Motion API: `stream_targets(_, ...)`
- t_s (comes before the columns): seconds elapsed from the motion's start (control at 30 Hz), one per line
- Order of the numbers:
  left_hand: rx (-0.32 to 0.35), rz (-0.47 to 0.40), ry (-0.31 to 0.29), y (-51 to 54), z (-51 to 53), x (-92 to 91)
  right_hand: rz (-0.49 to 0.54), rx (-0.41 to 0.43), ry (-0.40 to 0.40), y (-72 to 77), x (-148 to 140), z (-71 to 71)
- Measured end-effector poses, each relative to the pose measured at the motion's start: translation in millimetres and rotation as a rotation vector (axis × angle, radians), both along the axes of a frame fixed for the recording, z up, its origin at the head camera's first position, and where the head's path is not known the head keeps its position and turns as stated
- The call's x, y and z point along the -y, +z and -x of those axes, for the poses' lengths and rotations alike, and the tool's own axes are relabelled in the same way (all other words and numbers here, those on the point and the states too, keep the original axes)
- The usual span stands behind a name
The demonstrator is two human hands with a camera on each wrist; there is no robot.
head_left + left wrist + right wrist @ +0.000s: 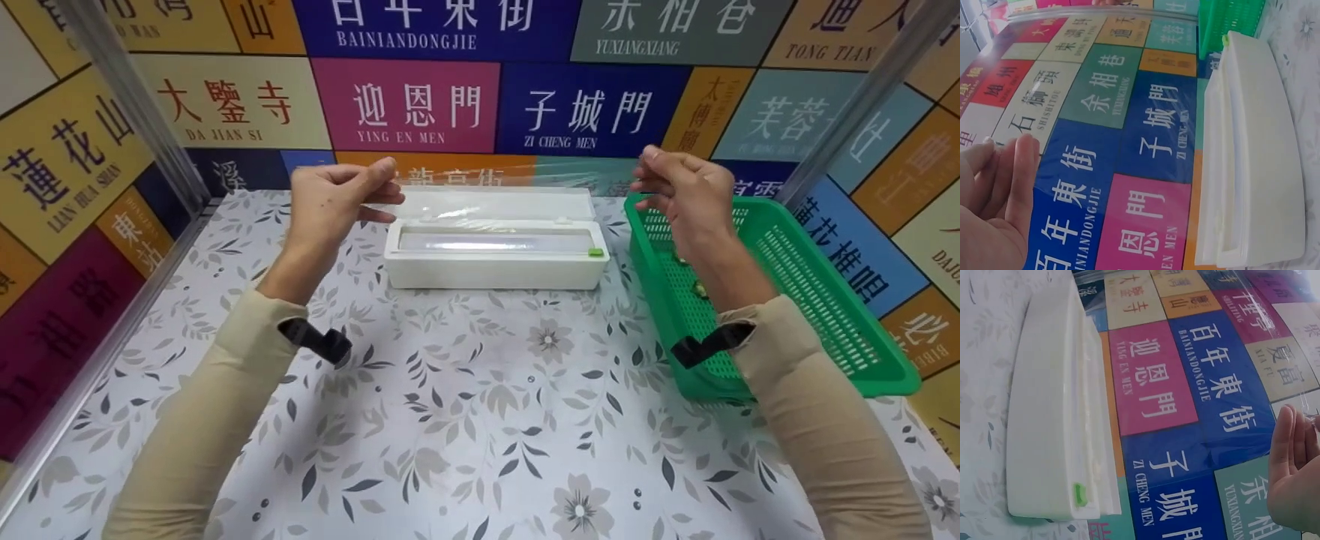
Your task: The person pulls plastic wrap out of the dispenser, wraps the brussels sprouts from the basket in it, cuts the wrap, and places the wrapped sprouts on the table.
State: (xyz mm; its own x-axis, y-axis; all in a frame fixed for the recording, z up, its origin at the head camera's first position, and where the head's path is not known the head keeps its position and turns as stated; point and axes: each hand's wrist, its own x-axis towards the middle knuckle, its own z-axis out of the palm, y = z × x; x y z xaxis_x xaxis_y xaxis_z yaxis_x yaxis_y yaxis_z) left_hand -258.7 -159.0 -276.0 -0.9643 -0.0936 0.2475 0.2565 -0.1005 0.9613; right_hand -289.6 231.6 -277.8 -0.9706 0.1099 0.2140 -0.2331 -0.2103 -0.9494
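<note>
Head view: 1 white film box (pixel 495 274) sits on the worktop (pixel 465 450), lid (pixel 510 204) raised, green slider (pixel 596 253) at its right end. Clear film (pixel 487 180) stretches from it to the left hand (pixel 337 195) and right hand (pixel 690 187), fingers pinching its edge. Drawing-out looks done; the sheet seems uncut, so severing likely remains. Green basket (pixel 660 315), right. Wall panels (pixel 405 105) read "YING EN MEN", "ZI CHENG MEN".

Left wrist view: thumb meets fingers; panel "SHISHITOU".

Right wrist view: film gathers at the fingers; panel "XIA FU". No brand legible on the box.
</note>
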Motion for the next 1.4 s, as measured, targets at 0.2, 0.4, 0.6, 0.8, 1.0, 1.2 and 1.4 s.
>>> stream_targets(0.2, 0.069, 0.030, -0.009, 2.3, -12.0, -2.3, 0.037, 0.022, 0.065, -3.1, -0.5, -13.0)
stream_targets(0.4, 0.166, 0.038, -0.050, -0.6, -22.4, 1.4, 0.062, 0.060, 0.124, -7.2, -3.7, -26.7)
stream_targets(0.6, 0.334, 0.100, -0.129, -5.8, -31.7, 5.7, 0.003, 0.212, 0.168, -7.4, -11.7, -42.7)
stream_targets(0.8, 0.475, 0.203, -0.290, -21.0, -39.0, 14.2, -0.195, 0.420, 0.350, -11.4, -27.2, -45.1)
stream_targets(1.0, 0.593, 0.303, -0.432, -43.8, -48.6, 19.7, -0.571, 0.565, 0.535, -21.9, -40.4, -47.6)
stream_targets(1.2, 0.659, 0.356, -0.483, -60.5, -53.8, 22.4, -0.777, 0.560, 0.617, -26.2, -41.5, -54.1)
stream_targets(1.4, 0.696, 0.354, -0.542, -79.2, -57.9, 26.9, -0.849, 0.576, 0.660, -34.8, -36.5, -59.5)
